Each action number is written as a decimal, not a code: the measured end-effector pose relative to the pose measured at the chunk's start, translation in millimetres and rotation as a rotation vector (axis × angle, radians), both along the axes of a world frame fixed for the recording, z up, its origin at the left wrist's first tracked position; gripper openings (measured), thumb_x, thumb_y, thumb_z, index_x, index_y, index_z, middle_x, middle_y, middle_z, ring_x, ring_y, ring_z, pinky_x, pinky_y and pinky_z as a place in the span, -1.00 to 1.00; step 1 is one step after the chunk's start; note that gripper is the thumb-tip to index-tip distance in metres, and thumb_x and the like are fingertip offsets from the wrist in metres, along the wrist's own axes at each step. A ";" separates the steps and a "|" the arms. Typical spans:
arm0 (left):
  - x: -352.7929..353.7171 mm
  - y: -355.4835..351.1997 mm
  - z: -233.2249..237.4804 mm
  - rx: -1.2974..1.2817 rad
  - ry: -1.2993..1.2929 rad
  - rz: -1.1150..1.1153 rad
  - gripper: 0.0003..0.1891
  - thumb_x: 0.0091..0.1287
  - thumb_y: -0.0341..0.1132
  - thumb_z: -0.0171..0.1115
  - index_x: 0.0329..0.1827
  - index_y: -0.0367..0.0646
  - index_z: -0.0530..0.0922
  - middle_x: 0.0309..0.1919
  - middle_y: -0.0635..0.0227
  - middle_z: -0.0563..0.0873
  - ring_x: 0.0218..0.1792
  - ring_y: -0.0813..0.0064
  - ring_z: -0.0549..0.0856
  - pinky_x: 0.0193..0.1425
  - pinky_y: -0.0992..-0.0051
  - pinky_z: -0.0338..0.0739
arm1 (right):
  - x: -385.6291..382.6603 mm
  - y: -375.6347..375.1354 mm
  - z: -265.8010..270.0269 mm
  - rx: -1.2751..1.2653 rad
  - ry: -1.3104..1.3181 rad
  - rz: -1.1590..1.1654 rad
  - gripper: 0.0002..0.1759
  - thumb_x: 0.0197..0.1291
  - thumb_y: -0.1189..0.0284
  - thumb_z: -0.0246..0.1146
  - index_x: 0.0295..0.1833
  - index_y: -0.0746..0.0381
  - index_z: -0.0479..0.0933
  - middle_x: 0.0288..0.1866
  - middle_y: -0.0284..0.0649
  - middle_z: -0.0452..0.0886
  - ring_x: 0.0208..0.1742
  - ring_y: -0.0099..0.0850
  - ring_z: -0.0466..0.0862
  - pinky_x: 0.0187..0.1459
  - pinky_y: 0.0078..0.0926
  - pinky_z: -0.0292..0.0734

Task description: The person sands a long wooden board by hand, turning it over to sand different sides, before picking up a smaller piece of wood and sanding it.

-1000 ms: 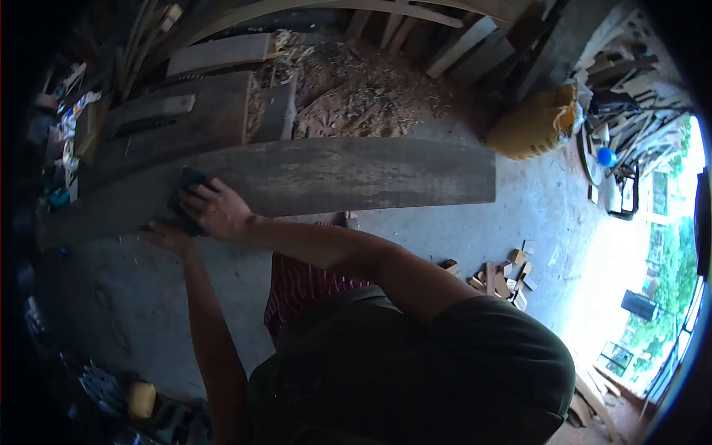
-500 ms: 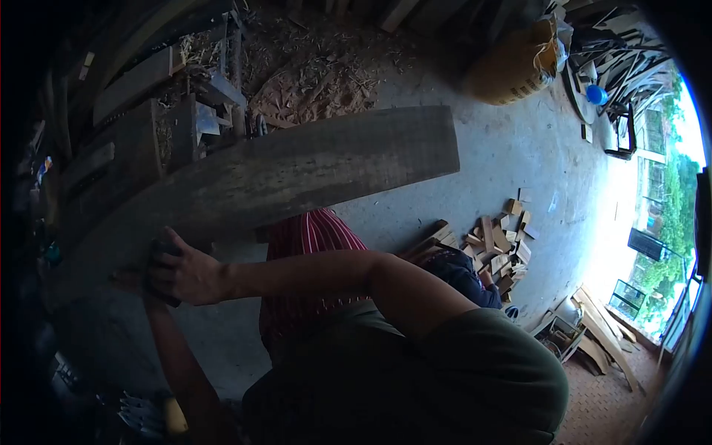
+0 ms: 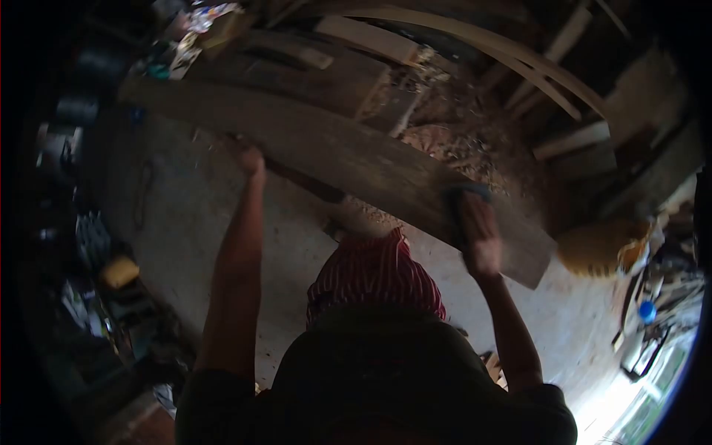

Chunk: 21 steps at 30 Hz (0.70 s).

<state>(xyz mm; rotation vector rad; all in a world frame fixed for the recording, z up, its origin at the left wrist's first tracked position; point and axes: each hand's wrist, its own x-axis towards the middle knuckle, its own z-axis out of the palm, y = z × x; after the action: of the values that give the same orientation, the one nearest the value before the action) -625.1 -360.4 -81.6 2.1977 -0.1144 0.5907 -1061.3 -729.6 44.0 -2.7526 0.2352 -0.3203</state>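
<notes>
A long, wide wooden plank [image 3: 371, 159] runs slantwise across the view, from the upper left down to the right. My right hand [image 3: 482, 241] lies on its right part, fingers closed over a dark, flat block [image 3: 469, 194] that rests against the wood. Motion blurs this hand, and much of the block is covered by it. At the plank's near edge, on the left, is my left hand [image 3: 251, 157]. It appears to grip that edge, though its fingertips are partly hidden and dim.
Wood shavings [image 3: 452, 144] and offcuts lie beyond the plank. A yellow sack [image 3: 604, 248] stands by its right end. Tools and a yellow object [image 3: 120, 272] sit at the lower left. Curved wooden strips [image 3: 482, 44] stretch across the back.
The view has swung round. My right hand and the dark block have gone from the plank's left end to its right part. My hands, close together before, are now far apart.
</notes>
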 end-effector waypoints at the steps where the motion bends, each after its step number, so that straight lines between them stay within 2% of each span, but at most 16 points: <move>1: -20.5 -19.6 27.8 -0.004 -0.075 0.018 -0.29 0.60 0.00 -0.22 0.55 -0.47 0.04 0.52 -0.28 0.13 0.54 -0.19 0.12 0.62 0.06 -0.01 | -26.4 -16.4 7.0 0.039 0.013 -0.114 -0.42 0.28 0.49 0.05 0.43 0.36 0.36 0.46 0.03 0.40 0.53 -0.01 0.32 0.53 -0.07 0.16; 2: -18.9 -20.5 23.5 -0.005 -0.040 0.080 -0.29 0.60 -0.01 -0.21 0.54 -0.48 0.03 0.51 -0.29 0.14 0.53 -0.20 0.14 0.61 0.07 0.02 | -49.4 -34.3 1.6 -0.113 -0.003 -0.148 -0.38 0.27 0.49 0.04 0.47 0.37 0.32 0.49 0.03 0.36 0.55 0.01 0.28 0.54 -0.04 0.12; 3: -17.4 -21.5 15.8 -0.010 0.005 0.133 -0.30 0.60 -0.02 -0.21 0.54 -0.49 0.03 0.51 -0.31 0.15 0.52 -0.22 0.16 0.60 0.08 0.05 | -62.5 -37.8 -2.5 -0.108 -0.016 -0.234 -0.36 0.27 0.47 0.06 0.49 0.38 0.29 0.52 0.04 0.32 0.57 0.00 0.25 0.55 -0.01 0.09; 4: -24.8 -27.8 22.5 -0.028 -0.026 0.137 -0.31 0.60 -0.04 -0.21 0.54 -0.50 0.02 0.50 -0.31 0.15 0.51 -0.22 0.18 0.59 0.08 0.08 | -61.8 -31.7 -1.2 -0.077 0.041 -0.282 -0.34 0.23 0.55 0.03 0.50 0.38 0.27 0.54 0.04 0.31 0.57 0.00 0.25 0.56 -0.01 0.06; 5: -29.4 -34.5 33.5 -0.044 -0.061 0.129 -0.32 0.61 -0.06 -0.21 0.54 -0.51 0.02 0.50 -0.32 0.15 0.50 -0.22 0.19 0.58 0.08 0.10 | -54.4 -23.8 -5.7 -0.089 0.025 -0.175 -0.32 0.18 0.66 -0.02 0.49 0.39 0.29 0.54 0.04 0.30 0.58 -0.01 0.25 0.57 -0.02 0.05; 9: -33.7 -39.8 41.9 -0.111 -0.021 0.142 -0.35 0.62 -0.11 -0.23 0.54 -0.51 0.01 0.50 -0.31 0.15 0.49 -0.22 0.21 0.56 0.07 0.13 | 53.1 38.4 6.2 -0.004 0.019 0.121 -0.30 0.06 0.77 -0.01 0.41 0.38 0.40 0.48 0.05 0.39 0.54 -0.04 0.33 0.54 0.00 0.15; 11: -36.8 -42.8 45.6 -0.106 0.000 0.131 -0.38 0.63 -0.14 -0.26 0.54 -0.49 0.03 0.50 -0.28 0.15 0.48 -0.24 0.22 0.55 0.05 0.14 | 111.7 64.9 5.1 0.028 -0.065 0.225 -0.32 0.08 0.78 0.03 0.41 0.37 0.40 0.46 0.05 0.42 0.52 -0.04 0.35 0.53 -0.01 0.20; 13: -37.3 -39.7 40.9 -0.097 0.012 0.135 -0.39 0.62 -0.16 -0.21 0.52 -0.51 0.06 0.50 -0.28 0.16 0.49 -0.23 0.20 0.57 0.07 0.10 | 157.4 66.7 -3.9 0.253 -0.101 0.256 -0.46 0.36 0.62 0.05 0.46 0.29 0.36 0.55 0.03 0.29 0.58 -0.06 0.24 0.54 0.00 0.17; 14: -39.1 -39.4 43.4 -0.115 -0.015 0.109 -0.40 0.61 -0.18 -0.19 0.52 -0.52 0.07 0.50 -0.29 0.17 0.49 -0.22 0.20 0.57 0.08 0.09 | 168.1 70.4 0.4 0.255 -0.080 0.264 -0.46 0.36 0.62 0.05 0.46 0.29 0.36 0.55 0.03 0.29 0.58 -0.06 0.24 0.54 0.00 0.17; 15: -39.4 -37.2 44.1 -0.131 -0.041 0.091 -0.40 0.61 -0.20 -0.17 0.52 -0.52 0.08 0.49 -0.29 0.19 0.50 -0.21 0.20 0.57 0.09 0.09 | 178.2 75.3 10.6 0.570 -0.191 0.134 -0.46 0.37 0.65 0.03 0.46 0.32 0.35 0.53 0.02 0.31 0.56 -0.05 0.28 0.54 0.02 0.17; 17: -38.0 -34.2 44.7 -0.154 -0.043 0.083 -0.40 0.60 -0.21 -0.14 0.52 -0.52 0.07 0.49 -0.29 0.20 0.50 -0.19 0.21 0.58 0.12 0.08 | 183.5 73.1 10.8 0.899 -0.272 -0.006 -0.47 0.37 0.67 0.00 0.46 0.34 0.34 0.52 0.01 0.33 0.54 -0.03 0.31 0.54 0.04 0.17; 19: -36.6 -36.7 42.2 -0.165 -0.048 0.066 -0.39 0.59 -0.23 -0.12 0.52 -0.52 0.07 0.49 -0.28 0.21 0.50 -0.17 0.21 0.58 0.14 0.07 | 175.5 58.4 -3.6 0.824 -0.515 0.021 -0.53 0.53 0.46 -0.02 0.50 0.18 0.32 0.49 -0.07 0.39 0.51 -0.11 0.37 0.46 0.06 0.32; 20: -36.5 -37.1 41.3 -0.241 -0.012 0.062 -0.40 0.60 -0.23 -0.13 0.54 -0.48 0.05 0.52 -0.23 0.18 0.52 -0.13 0.20 0.59 0.18 0.06 | 162.8 61.0 -2.6 0.854 -0.474 -0.117 -0.55 0.54 0.41 -0.01 0.46 0.22 0.36 0.40 0.02 0.48 0.44 -0.14 0.47 0.45 0.04 0.36; 21: -39.4 -35.1 40.7 -0.306 0.031 0.050 -0.40 0.60 -0.23 -0.15 0.56 -0.45 0.03 0.55 -0.18 0.14 0.54 -0.08 0.18 0.59 0.22 0.05 | 144.8 62.6 -13.3 0.877 -0.420 -0.233 -0.60 0.54 0.41 0.00 0.38 0.30 0.42 0.34 0.02 0.52 0.36 -0.22 0.51 0.39 -0.09 0.41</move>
<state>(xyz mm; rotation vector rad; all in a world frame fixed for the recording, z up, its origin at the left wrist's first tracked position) -664.5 -395.5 -40.9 1.9159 0.0448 0.5619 -916.5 -667.0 30.6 -1.7531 0.4539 -0.6580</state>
